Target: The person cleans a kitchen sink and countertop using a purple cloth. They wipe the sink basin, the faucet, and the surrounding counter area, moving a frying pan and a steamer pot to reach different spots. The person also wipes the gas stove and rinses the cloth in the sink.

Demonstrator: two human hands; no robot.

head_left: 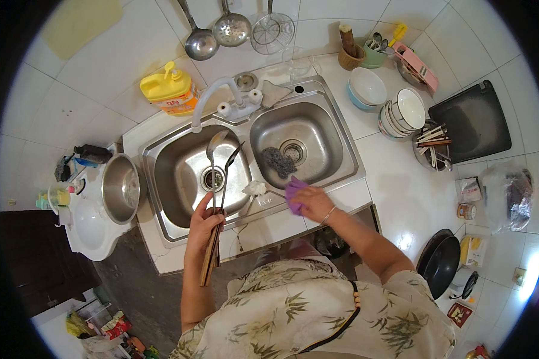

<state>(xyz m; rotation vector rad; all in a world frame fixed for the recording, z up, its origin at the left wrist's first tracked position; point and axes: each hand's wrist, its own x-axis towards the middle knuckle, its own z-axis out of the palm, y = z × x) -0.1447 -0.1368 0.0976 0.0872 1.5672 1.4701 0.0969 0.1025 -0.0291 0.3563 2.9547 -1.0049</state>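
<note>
Your left hand (206, 222): glossy metal spoon (218, 139), wood-look handles (209, 257). Your right hand (312, 203): matt cloth (294, 192); rough scourer (279, 163), shiny steel sink (175, 160) beyond.

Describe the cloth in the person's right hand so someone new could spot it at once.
Start at the double steel sink and find its right basin. Near the edge closest to the person, the right hand holds a crumpled cloth. Its purple colour separates it from the dark gray scouring pad in that basin and the whitish crumpled piece to its left.
</note>
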